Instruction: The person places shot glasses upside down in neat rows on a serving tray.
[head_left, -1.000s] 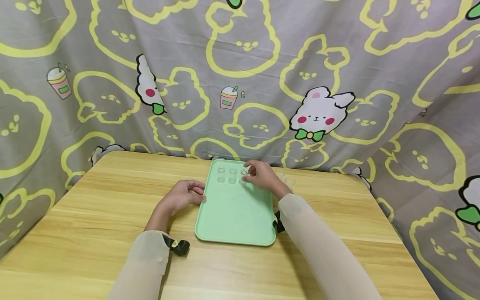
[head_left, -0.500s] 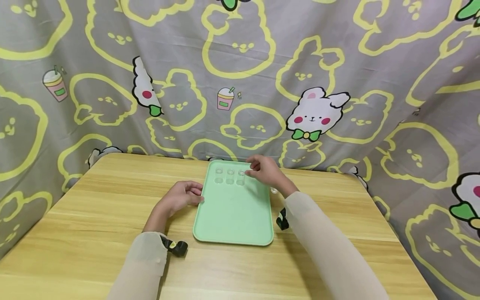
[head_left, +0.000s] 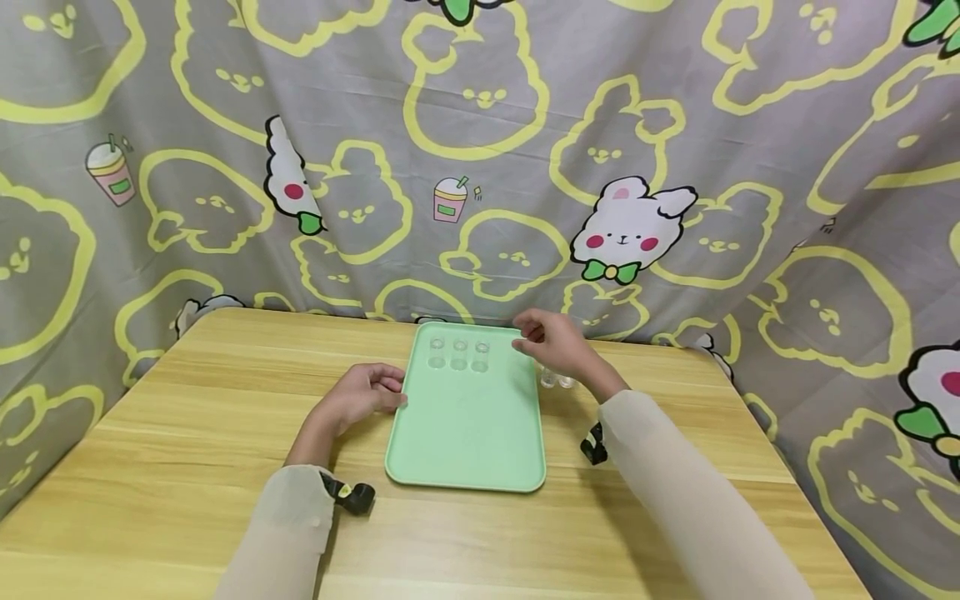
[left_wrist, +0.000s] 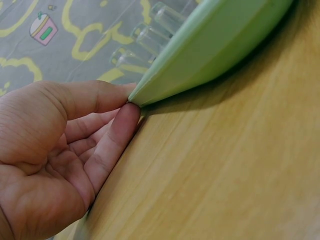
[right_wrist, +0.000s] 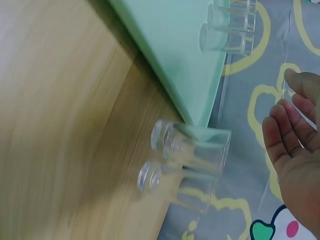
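Note:
A pale green tray (head_left: 465, 442) lies on the wooden table. My left hand (head_left: 367, 390) pinches its left edge; in the left wrist view the thumb (left_wrist: 95, 97) meets the rim from one side and a fingertip (left_wrist: 126, 117) from the other. Three small clear glass cups (head_left: 460, 356) stand upright in a row at the tray's far end. Over the tray's far right corner hovers my right hand (head_left: 555, 342), its fingers loosely bent with nothing between them. Beside the tray's right edge stand two more clear cups (right_wrist: 192, 147), below the right hand.
The wooden table (head_left: 645, 517) extends on both sides of the tray and in front of it. A grey curtain (head_left: 300, 83) with yellow cartoon outlines hangs right behind the table's far edge. Black straps with small cameras (head_left: 356, 497) sit on both wrists.
My right hand has let go of the rightmost cup in the row and moved right, away from it. The two cups on the table have come into sight. The left hand stays at the tray's edge.

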